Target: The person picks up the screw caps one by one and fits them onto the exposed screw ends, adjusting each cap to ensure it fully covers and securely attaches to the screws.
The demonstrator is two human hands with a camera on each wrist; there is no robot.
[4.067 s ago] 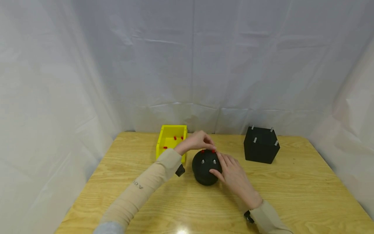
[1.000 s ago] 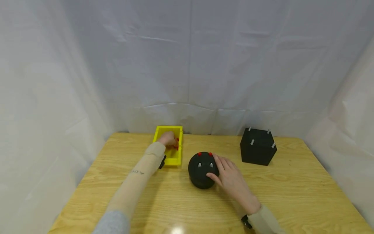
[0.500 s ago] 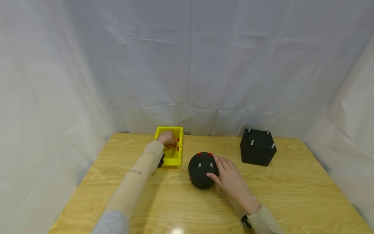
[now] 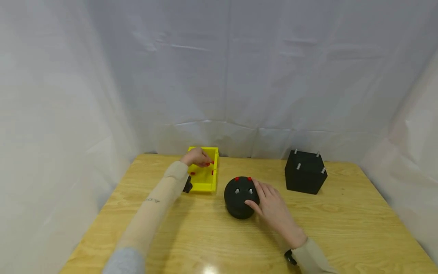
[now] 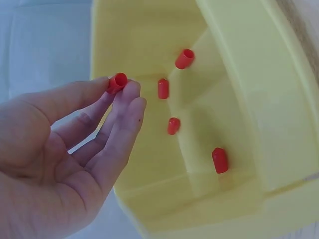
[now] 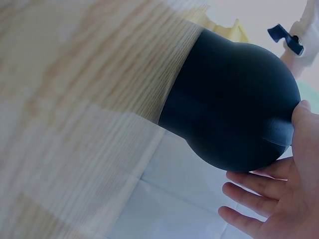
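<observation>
My left hand (image 4: 199, 156) hovers over the yellow bin (image 4: 204, 186) and pinches one red cap (image 5: 117, 82) between thumb and fingertips (image 5: 130, 94). Several more red caps (image 5: 172, 125) lie loose on the bin (image 5: 249, 74) floor. A black dome-shaped block (image 4: 239, 199) stands at mid-table. Its two far studs wear red caps (image 4: 237, 179) and its two near studs (image 4: 237, 190) are bare metal. My right hand (image 4: 270, 207) rests against the dome's right side, fingers fairly straight, thumb (image 6: 300, 119) touching the dome (image 6: 234, 109).
A black cube (image 4: 305, 177) with several bare metal studs on top stands at the back right of the wooden table (image 4: 342, 236). White cloth hangs behind and at both sides. A black wrist-camera mount (image 4: 187, 185) sits on my left forearm beside the bin.
Four seconds ago my left hand was at the dome; it then went into the yellow bin. In the last second it has risen slightly with a red cap pinched. My right hand stayed on the dome.
</observation>
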